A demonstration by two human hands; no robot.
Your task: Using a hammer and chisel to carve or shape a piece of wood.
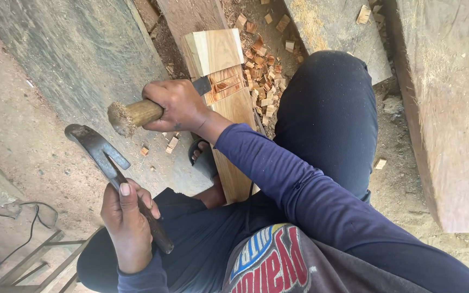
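Overhead, a big weathered timber [451, 108] w/ rough grey-brown grain is running down the right edge, and a wide grey plank [88, 59] is lying across the dusty floor [12, 135] at upper left. Between them a pale, smooth-planed wood beam [229, 108] is stretching from the top toward the person's lap, w/ a freshly cut notch showing reddish inner grain. Small blocky wood chips [264, 81] are scattered just beside the notch. The right hand [177, 106] is wrapping tight around a chisel [137, 115] w/ a round wooden handle, frayed at the butt end; its dark metal blade is sitting in the notch. The left hand [126, 222] is closing fully on the dark handle of a hammer [101, 152], its worn metal claw head raised near the chisel's butt, not touching it.
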